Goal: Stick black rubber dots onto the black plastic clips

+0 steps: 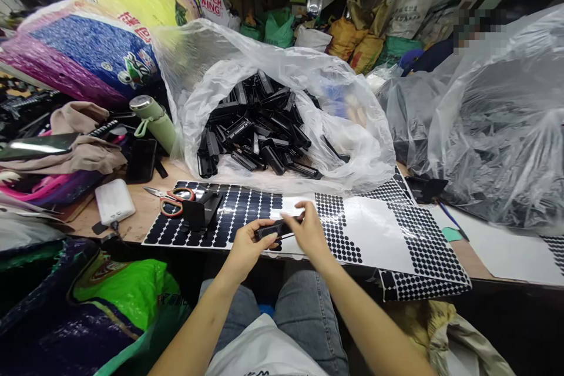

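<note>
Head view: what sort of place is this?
Likely a small workshop or hand-assembly station: a clear plastic bag of loose black parts, sheets of black stickers on the bench, and filled sacks stacked behind.

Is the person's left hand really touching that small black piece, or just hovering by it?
Touching. The head view shows the left hand gripping the black piece, thumb and fingers around one end.

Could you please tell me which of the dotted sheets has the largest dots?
The leftmost sheet, with the scissors partly on its left end; its black dots are clearly bigger than those on the sheets farther right.
</note>
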### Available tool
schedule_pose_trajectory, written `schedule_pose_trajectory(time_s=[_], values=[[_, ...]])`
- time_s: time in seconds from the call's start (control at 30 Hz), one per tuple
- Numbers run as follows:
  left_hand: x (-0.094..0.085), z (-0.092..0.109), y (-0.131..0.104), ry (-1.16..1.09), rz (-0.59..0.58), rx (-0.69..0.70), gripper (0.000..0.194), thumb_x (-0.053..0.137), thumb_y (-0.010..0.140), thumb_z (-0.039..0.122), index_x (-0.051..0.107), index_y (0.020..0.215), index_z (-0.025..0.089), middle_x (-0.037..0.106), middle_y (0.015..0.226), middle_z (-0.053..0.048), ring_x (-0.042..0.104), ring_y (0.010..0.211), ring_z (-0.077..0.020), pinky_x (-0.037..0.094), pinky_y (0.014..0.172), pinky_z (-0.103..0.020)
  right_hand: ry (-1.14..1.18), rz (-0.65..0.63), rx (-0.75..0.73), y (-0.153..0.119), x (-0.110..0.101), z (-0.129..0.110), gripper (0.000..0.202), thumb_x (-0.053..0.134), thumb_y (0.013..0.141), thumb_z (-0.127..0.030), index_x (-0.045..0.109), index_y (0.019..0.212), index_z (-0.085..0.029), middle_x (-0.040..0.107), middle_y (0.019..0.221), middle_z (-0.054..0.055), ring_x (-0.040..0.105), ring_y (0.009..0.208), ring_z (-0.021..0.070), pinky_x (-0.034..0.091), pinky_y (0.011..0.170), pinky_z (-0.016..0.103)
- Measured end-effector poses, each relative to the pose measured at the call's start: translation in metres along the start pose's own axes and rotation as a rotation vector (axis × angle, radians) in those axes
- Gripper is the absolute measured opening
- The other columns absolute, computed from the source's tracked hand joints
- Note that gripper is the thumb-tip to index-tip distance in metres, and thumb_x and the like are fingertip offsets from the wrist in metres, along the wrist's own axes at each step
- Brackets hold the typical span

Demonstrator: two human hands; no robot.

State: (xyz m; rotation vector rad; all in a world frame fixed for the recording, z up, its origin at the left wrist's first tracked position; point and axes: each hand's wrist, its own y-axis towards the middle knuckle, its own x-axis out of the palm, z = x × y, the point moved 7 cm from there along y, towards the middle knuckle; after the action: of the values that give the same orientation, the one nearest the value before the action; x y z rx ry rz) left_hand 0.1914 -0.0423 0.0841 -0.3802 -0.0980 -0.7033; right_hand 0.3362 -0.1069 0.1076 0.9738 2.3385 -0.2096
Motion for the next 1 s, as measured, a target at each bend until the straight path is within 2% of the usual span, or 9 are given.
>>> schedule_pose_trajectory(time_s=[0.13,0.27,0.37,0.43,0.53,0.6,0.67,0.8,1.0], values=[[-0.005,0.004,0.0,-0.009,-0.016,-0.008,0.041,0.071,0.065,0.034,0.063,0.1,0.014,0.066,0.092,-0.007,0.063,0.083,-0.0204,0.054,0.072,-0.034,-0.254,0.105,-0.044,0.087,-0.017,0.016,0.02,0.047,0.081,-0.02,0.051,0.1,-0.014,0.054,0.109,0.015,0.043,0.106,0.0258,0.031,0.089,0.039],[-0.025,0.003,-0.001,0.011,0.05,-0.01,0.039,0.07,0.064,0.04,0.065,0.092,0.014,0.064,0.088,-0.006,0.062,0.085,-0.0201,0.054,0.073,-0.033,-0.227,0.01,-0.056,0.136,-0.027,0.02,0.016,0.047,0.075,-0.006,0.059,0.082,-0.014,0.063,0.089,0.014,0.051,0.097,0.0268,0.029,0.088,0.042],[-0.053,0.005,-0.001,0.018,0.191,0.028,0.043,0.068,0.062,0.05,0.066,0.082,0.012,0.063,0.085,-0.006,0.06,0.085,-0.0211,0.055,0.07,-0.032,-0.157,-0.053,-0.105,0.127,-0.032,0.01,0.017,0.046,0.079,-0.014,0.062,0.085,-0.016,0.065,0.089,0.009,0.055,0.09,0.0212,0.035,0.084,0.036],[-0.064,0.005,0.001,-0.012,0.247,0.031,0.051,0.062,0.064,0.058,0.067,0.08,0.011,0.064,0.084,-0.008,0.061,0.084,-0.0223,0.055,0.068,-0.032,0.007,-0.205,-0.116,0.105,-0.024,0.001,0.019,0.046,0.081,-0.023,0.063,0.089,-0.018,0.066,0.09,0.005,0.057,0.083,0.0172,0.04,0.076,0.031],[-0.06,0.002,0.004,-0.12,0.21,-0.006,0.059,0.053,0.068,0.065,0.067,0.082,0.009,0.065,0.082,-0.01,0.062,0.08,-0.0229,0.054,0.066,-0.034,0.354,-0.61,-0.041,0.057,0.011,-0.012,0.022,0.054,0.075,-0.032,0.066,0.085,-0.016,0.066,0.078,0.003,0.057,0.068,0.0139,0.043,0.062,0.026],[-0.05,0.001,0.006,-0.142,0.173,-0.015,0.051,0.062,0.065,0.057,0.067,0.083,0.01,0.066,0.08,-0.009,0.062,0.077,-0.021,0.054,0.065,-0.032,0.429,-0.751,0.006,0.032,0.033,-0.016,0.021,0.058,0.071,-0.033,0.067,0.081,-0.015,0.065,0.071,0.003,0.055,0.061,0.0127,0.041,0.056,0.025],[-0.047,0.0,0.008,-0.121,0.206,-0.013,0.041,0.072,0.06,0.045,0.067,0.082,0.011,0.065,0.08,-0.006,0.061,0.073,-0.0178,0.053,0.064,-0.029,0.307,-0.648,0.024,0.027,0.045,-0.01,0.02,0.059,0.071,-0.034,0.067,0.08,-0.017,0.064,0.07,0.001,0.056,0.061,0.0126,0.041,0.056,0.024],[-0.064,-0.013,0.009,-0.176,0.385,-0.088,0.028,0.072,0.062,0.035,0.064,0.078,0.012,0.064,0.074,-0.003,0.061,0.068,-0.0156,0.054,0.064,-0.032,-0.068,-0.234,0.111,0.042,0.049,0.018,0.017,0.053,0.078,-0.029,0.062,0.085,-0.017,0.064,0.086,0.007,0.059,0.078,0.0188,0.041,0.068,0.03],[-0.083,-0.027,0.007,-0.222,0.43,-0.233,0.021,0.063,0.074,0.032,0.062,0.081,0.012,0.064,0.067,-0.005,0.064,0.061,-0.0172,0.056,0.062,-0.039,-0.251,-0.125,0.241,0.041,0.071,0.042,0.015,0.057,0.072,-0.018,0.057,0.086,-0.013,0.056,0.101,0.021,0.057,0.089,0.0295,0.04,0.068,0.036]])
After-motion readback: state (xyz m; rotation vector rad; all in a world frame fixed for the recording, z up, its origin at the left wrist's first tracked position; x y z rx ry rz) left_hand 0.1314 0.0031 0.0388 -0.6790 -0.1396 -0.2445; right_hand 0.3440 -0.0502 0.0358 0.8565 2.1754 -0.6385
